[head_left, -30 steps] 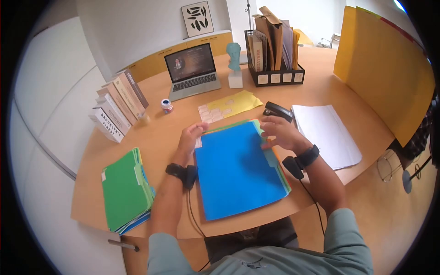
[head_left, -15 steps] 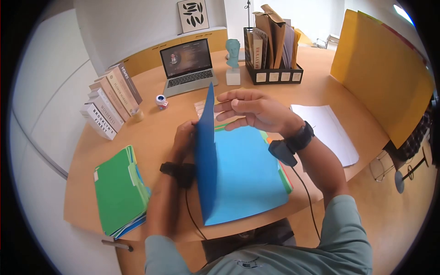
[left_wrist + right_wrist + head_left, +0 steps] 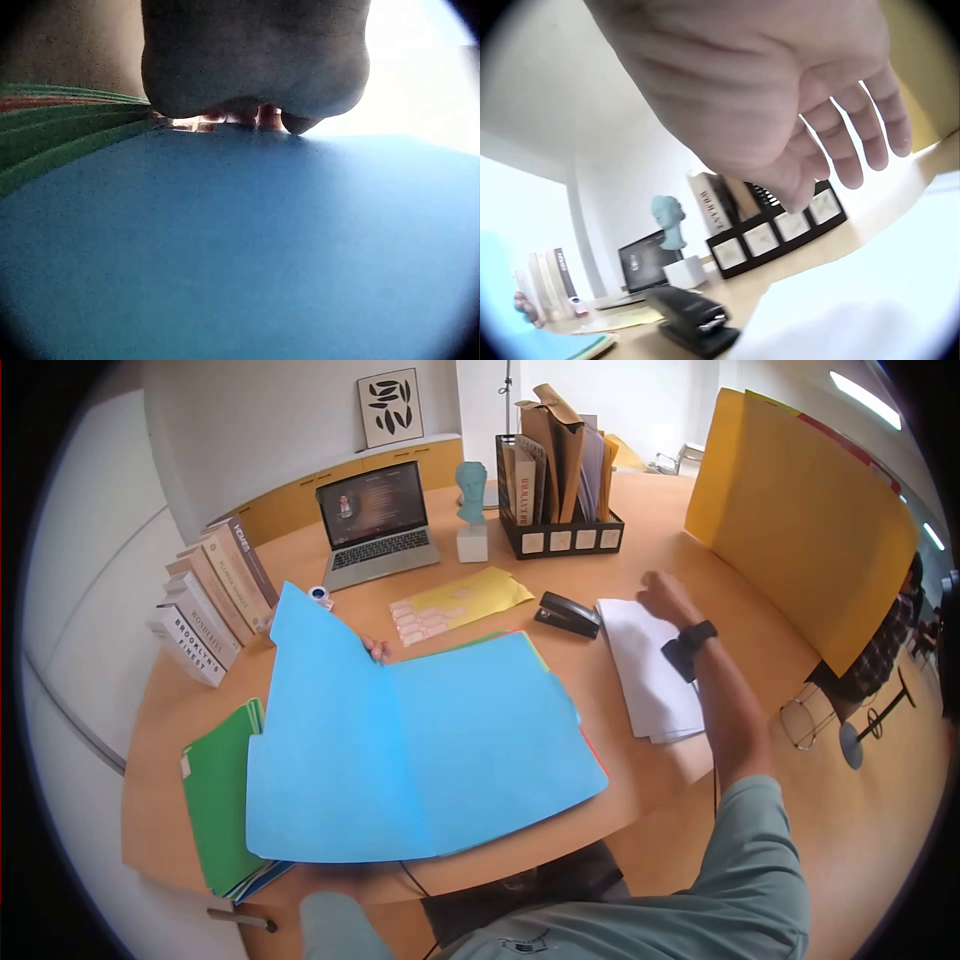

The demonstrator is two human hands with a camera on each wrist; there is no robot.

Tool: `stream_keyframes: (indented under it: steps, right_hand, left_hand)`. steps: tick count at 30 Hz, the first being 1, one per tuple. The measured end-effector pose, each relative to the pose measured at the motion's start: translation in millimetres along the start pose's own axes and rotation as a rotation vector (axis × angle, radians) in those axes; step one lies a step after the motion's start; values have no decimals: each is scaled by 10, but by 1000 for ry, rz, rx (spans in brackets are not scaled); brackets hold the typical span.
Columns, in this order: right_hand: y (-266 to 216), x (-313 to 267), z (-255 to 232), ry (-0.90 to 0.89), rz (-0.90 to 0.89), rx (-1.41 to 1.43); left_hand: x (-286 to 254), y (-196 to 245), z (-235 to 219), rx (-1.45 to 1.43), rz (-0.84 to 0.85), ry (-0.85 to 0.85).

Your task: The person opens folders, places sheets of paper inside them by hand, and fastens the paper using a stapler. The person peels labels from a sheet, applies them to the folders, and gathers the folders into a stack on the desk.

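A blue folder (image 3: 470,730) lies spread on a stack of coloured folders, its raised cover (image 3: 320,760) leaning left with the pale inside facing up. My left hand (image 3: 255,60) is behind the cover, against its outer side; only its fingertips (image 3: 375,648) show past the far edge in the head view. Whether they pinch the folder I cannot tell. Green folder edges (image 3: 67,127) run beside that hand. My right hand (image 3: 668,600) hovers over the far end of a white paper stack (image 3: 650,680), fingers spread and holding nothing in the right wrist view.
Left of the blue cover, partly overlapped, is a green folder pile (image 3: 215,810). A black stapler (image 3: 567,615) and a yellow envelope (image 3: 460,605) lie beyond. Further back stand books (image 3: 220,590), a laptop (image 3: 380,530), a bust (image 3: 471,500) and a file organizer (image 3: 565,538). A yellow panel (image 3: 800,520) rises at right.
The blue cover has swung from closed, through upright, over to the left. My right hand has moved from the folder rightward to above the papers. My left hand has become mostly hidden.
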State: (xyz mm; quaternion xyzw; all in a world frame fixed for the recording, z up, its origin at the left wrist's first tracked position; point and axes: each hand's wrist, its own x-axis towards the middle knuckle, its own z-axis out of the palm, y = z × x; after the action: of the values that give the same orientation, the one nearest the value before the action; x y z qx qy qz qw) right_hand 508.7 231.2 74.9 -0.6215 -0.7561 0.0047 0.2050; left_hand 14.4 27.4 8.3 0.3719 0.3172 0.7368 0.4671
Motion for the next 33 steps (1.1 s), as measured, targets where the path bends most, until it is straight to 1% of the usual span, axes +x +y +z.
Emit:
stream_keyframes:
  steps: [1,2,5,6,9,10,13,15,16,19,22,24,25,26,28,30,31,32,33]
  right_hand:
    - [167,-53,-66,37,49,-88]
    - [259,-115,-241,-107,127,-123]
    - [692,-302,-324,-166,167,-105]
    - [799,-393,-311,-119,159,-93]
    - [979,-429,-277,-370,305,-72]
    - [1024,-444,-254,-391,336,-7]
    - [1163,-478,-136,-310,314,127]
    - [1445,-411,52,-299,359,290]
    - [1491,-391,84,-294,378,371]
    - [1526,-419,65,-193,404,358]
    - [1535,-465,81,-40,338,374]
    - [1805,-385,226,24,291,363]
    - [1807,-369,232,56,266,358]
    - [1817,-347,216,148,226,258]
    - [1781,-330,67,326,140,58]
    - [1478,-366,-344,320,168,83]
    - [1412,-318,-503,355,123,203]
    - [1451,-213,-633,358,28,306]
    - [1210,-261,-827,375,-10,522]
  left_hand:
    - [8,-18,1,5,-2,1]
    - [21,-36,4,15,-5,-4]
    - [45,-64,4,27,-11,-6]
    - [56,-76,3,32,-13,-4]
    - [72,-107,12,40,-17,-7]
    - [73,-112,19,43,-18,-7]
    - [71,-130,40,51,-23,-9]
    - [75,-144,50,55,-25,-13]
    - [67,-139,56,55,-26,-13]
    - [20,-118,46,57,-23,-14]
    - [74,-148,32,67,-24,-19]
    - [72,-157,37,67,-27,-22]
    - [72,-153,40,69,-29,-23]
    - [70,-147,44,67,-27,-25]
    - [47,-149,1,61,-31,-23]
    - [39,-129,13,60,-32,-25]
    - [31,-126,12,58,-31,-26]
    - [31,-143,-13,60,-29,-26]
    - [39,-136,-12,61,-28,-26]
